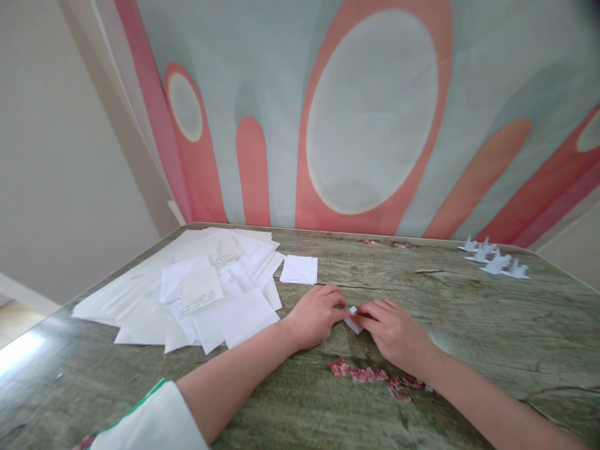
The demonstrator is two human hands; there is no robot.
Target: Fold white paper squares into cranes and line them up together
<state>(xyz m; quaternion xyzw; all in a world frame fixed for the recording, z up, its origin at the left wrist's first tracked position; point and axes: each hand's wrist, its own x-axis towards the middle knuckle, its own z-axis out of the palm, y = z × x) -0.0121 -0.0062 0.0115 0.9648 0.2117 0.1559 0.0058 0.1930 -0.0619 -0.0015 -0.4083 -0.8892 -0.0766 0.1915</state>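
Head view: left hand [315, 315] and right hand [394, 331], both hands pinched shut on one small folded white paper piece [353, 320] at mid green wood-grain counter [469, 325]; loose white paper sheets [197, 294] left, small white folded paper figures [497, 259] far right.

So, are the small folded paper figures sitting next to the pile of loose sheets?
No, the folded paper figures sit at the far right, well apart from the pile of loose sheets on the left.
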